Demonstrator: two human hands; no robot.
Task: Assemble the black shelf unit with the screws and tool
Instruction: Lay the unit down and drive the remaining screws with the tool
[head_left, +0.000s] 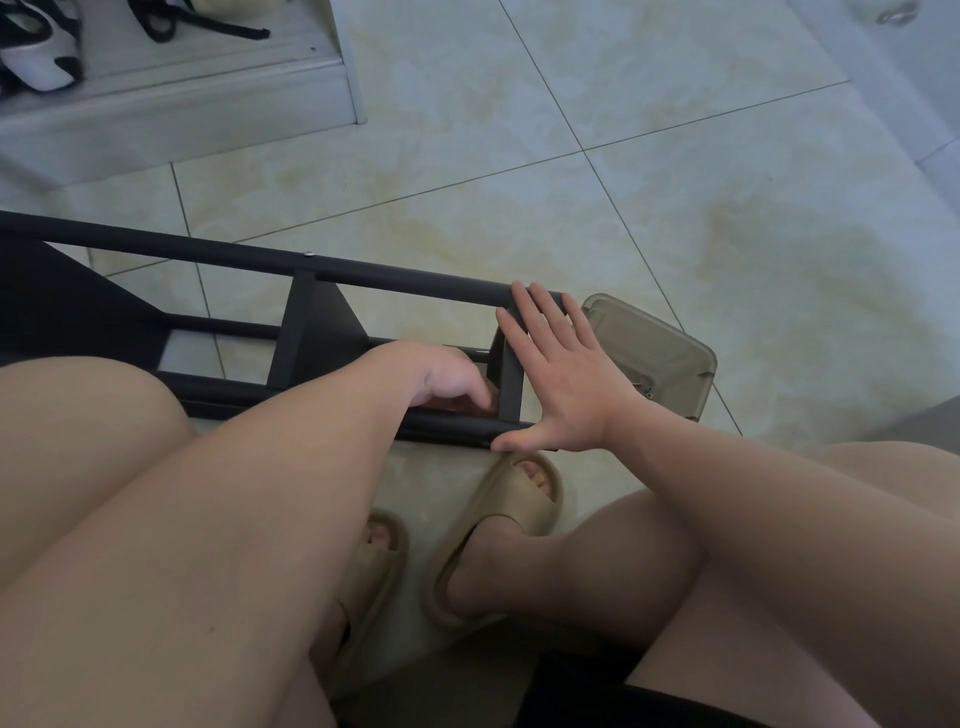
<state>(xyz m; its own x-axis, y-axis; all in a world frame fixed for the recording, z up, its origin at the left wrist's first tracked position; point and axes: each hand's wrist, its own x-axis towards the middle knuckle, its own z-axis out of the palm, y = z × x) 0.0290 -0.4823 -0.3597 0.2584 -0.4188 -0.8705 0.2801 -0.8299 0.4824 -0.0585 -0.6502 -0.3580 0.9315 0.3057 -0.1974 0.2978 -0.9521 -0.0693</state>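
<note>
The black shelf frame (322, 273) lies on its side on the tiled floor (675, 182), running from 9 o'clock in toward the middle of the view, just beyond the seated person's knees. That puts its near end within reach of both hands.

The right hand (561, 384) is open and flat against that end. Its straight fingers reach up to the far rail at 12 o'clock and its thumb rests on the near rail at 7 o'clock. This looks like bracing, to keep the frame from sliding or twisting.

The left hand (441, 376) reaches inside the frame at 9 o'clock of the end crossbar (510, 395), fingers curled downward. I cannot tell whether it holds a screw or tool, as the fingertips are hidden behind the rail. It is probably working on that joint.

One screw head (308, 254) already sits in the far rail above another upright. A tan plastic box (649, 353) lies at 3 o'clock of the right hand, likely kept close for parts.
</note>
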